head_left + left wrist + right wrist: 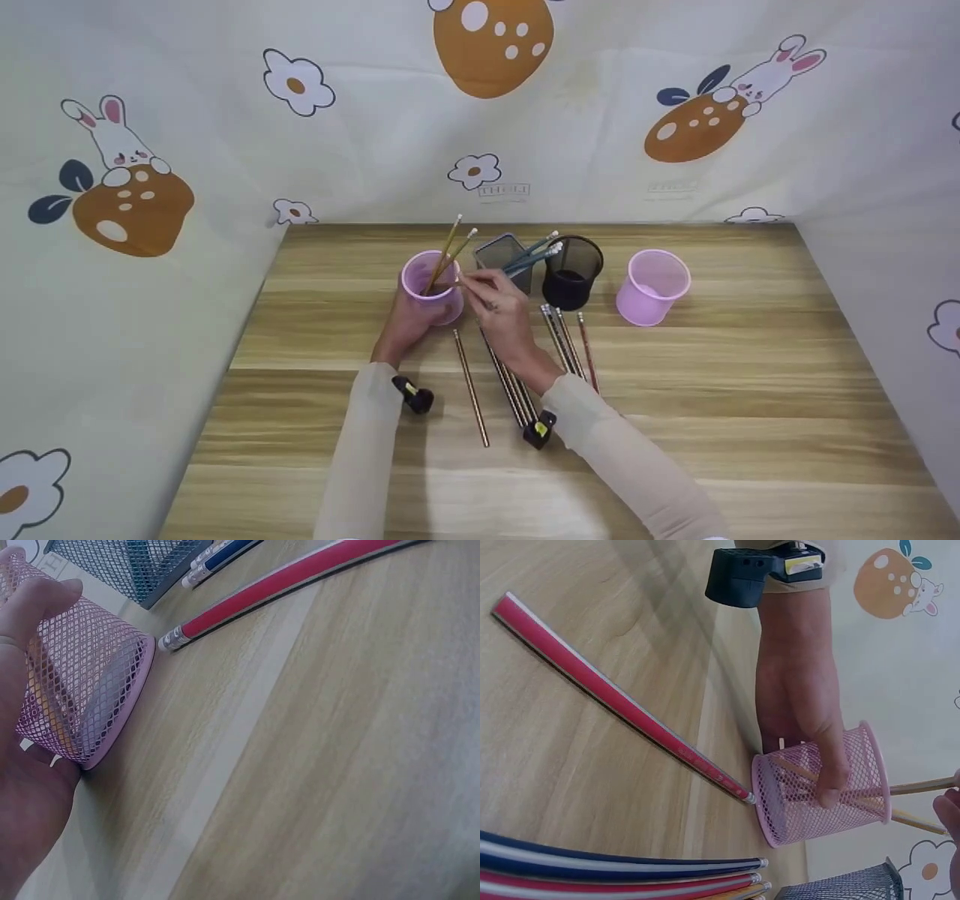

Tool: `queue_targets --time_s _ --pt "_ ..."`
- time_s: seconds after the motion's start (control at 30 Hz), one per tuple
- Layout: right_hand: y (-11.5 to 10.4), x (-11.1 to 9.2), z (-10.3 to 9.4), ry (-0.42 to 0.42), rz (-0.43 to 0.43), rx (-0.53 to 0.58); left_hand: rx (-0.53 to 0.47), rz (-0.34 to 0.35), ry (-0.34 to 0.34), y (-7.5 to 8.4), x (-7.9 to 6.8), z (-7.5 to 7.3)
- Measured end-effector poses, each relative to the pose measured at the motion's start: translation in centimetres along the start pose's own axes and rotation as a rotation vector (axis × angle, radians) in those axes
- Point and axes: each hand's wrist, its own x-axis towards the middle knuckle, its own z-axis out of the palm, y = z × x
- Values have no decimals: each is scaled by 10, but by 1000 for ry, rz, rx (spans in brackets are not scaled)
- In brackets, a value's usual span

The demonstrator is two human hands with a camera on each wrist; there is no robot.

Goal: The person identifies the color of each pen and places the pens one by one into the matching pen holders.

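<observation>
A pink mesh pencil cup (453, 311) stands upright on the table, and my left hand (407, 319) grips it round its side, thumb across the mesh in the right wrist view. Two yellowish pencils (447, 251) lean out of it, eraser ends up. At the rim, my right hand (504, 311) pinches a pencil (922, 786) near its eraser end, with the rest of it running down inside the cup. One striped pencil (471, 390), red and silver in the right wrist view, lies in front of the cup, and several more pencils (514, 386) lie under the right wrist.
Behind the right hand stands a dark square mesh holder (487, 255) with several blue-green pencils leaning right. Beside it are a black mesh cup (570, 291) and another pink cup (646, 304). More loose pencils (564, 341), one red (589, 349), lie before the black cup.
</observation>
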Motion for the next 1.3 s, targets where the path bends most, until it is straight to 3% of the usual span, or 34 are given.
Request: queue_targets --time_s 0.23,0.4,0.57,0.77,0.9,1.13,1.3 --pt "-2 -1 0 -39 6 -32 23 -44 20 0 -2 -1" --pt "-2 -3 -7 12 19 -14 31 -27 9 1 -1 1" --pt "-4 -7 -17 45 147 -7 22 -22 1 0 -2 2" --pt "-3 -16 -24 23 301 -69 42 -21 8 -2 0 1" --pt "-2 -22 -26 -29 353 -119 23 -13 13 -2 1 1" --pt "0 -36 -28 -202 511 -223 21 -18 -3 0 0 1" --pt "2 -46 -29 -292 568 -301 9 -22 -3 0 -1 2"
